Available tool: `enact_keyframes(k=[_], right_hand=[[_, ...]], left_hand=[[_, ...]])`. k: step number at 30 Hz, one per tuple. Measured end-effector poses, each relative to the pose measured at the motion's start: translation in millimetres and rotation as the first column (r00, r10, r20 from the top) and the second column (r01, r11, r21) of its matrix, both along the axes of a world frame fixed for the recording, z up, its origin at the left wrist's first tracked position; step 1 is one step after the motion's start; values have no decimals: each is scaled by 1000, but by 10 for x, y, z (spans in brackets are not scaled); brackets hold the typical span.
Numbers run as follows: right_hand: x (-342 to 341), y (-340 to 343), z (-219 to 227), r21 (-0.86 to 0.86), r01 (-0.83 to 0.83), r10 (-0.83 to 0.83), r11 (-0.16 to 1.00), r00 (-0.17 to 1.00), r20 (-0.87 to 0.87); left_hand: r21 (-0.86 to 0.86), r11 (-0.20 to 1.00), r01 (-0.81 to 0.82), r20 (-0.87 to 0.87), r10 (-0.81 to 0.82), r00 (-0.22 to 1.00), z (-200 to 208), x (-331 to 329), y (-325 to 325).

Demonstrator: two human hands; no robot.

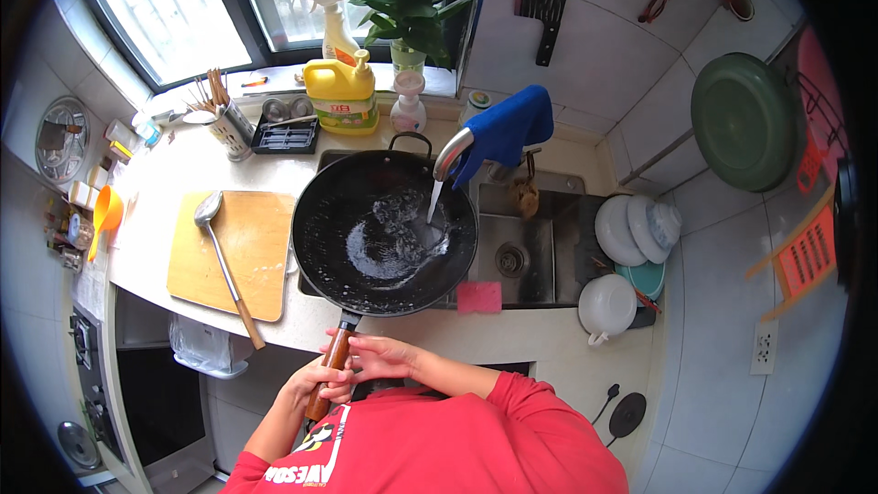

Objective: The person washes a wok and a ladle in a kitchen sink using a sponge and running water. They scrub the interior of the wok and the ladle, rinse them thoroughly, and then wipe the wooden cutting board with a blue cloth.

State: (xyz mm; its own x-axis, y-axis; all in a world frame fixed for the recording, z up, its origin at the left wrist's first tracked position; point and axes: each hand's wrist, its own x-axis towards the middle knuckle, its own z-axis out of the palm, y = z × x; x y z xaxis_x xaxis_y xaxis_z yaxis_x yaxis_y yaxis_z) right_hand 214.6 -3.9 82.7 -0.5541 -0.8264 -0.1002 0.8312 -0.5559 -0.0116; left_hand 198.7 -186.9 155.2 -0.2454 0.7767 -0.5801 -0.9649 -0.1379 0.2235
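A large black wok [320, 210] rests over the left sink basin, its brown wooden handle [338, 348] pointing toward me. Round the lower part of that handle my left hand [315, 381] is closed. Higher up, my right hand [386, 357] is also closed on the handle, its fingers partly hidden behind it. Water [433, 201] runs from the curved metal faucet [453, 153] into the wok, where whitish foam and a little water lie on the bottom. A blue cloth [512, 123] hangs over the faucet.
Left of the wok, a metal ladle [227, 261] with a wooden handle lies on a cutting board [187, 265]. A pink cloth [479, 297] sits at the right basin's [540, 261] front edge. White bowls [608, 305] stand to the right. A yellow jug [340, 96] stands behind.
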Motion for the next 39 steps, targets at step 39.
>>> enact_keyframes(k=[39], right_hand=[[-302, -210, 591, -50, 34, -32, 998, 998, 45]], left_hand=[[-466, 875, 134, -103, -203, 974, 870, -292, 255]])
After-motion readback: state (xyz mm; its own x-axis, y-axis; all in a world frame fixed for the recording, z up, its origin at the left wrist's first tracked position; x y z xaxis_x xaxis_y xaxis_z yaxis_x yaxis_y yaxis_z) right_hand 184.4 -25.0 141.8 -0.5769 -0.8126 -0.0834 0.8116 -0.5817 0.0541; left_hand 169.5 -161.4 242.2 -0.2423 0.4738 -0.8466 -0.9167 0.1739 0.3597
